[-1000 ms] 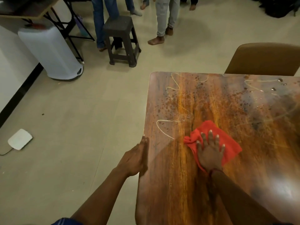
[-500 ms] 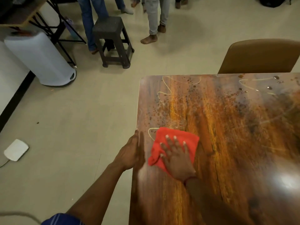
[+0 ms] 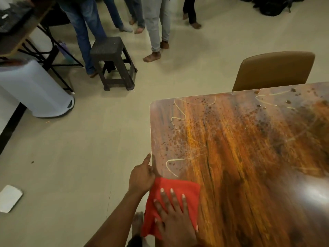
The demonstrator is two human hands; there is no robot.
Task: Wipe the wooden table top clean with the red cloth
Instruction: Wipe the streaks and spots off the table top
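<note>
Where the bench (image 3: 240, 148) meets its left edge in the lower centre of the frame, the red cloth (image 3: 185, 189) lies folded flat, its lower left part hanging past the rim. Item one, right hand (image 3: 175, 221): laid palm-down on the cloth, fingers (image 3: 164, 198) straight and spread, pressing rather than gripping. Item two, left hand (image 3: 141, 177): set against the bench edge just beside the cloth's upper left corner, forefinger straight along the rim; the other fingers are tucked from view, so whether they clasp the edge cannot be told. Item three, soiling: brown speckles (image 3: 178, 139) and pale looping streaks (image 3: 170, 164) across the upper left and upper right of the bench, unwiped. Handling, by judgement: the cloth looks light, soft and limp, apt to bunch or slide under one-sided pressure; a broad flat palm over its middle suits it best, with a pinch at a corner only for refolding. The overhanging part may drag residue onto the floor. Background: brown chair (image 3: 274, 70) at upper right, dark stool (image 3: 112, 61) at upper left.
</note>
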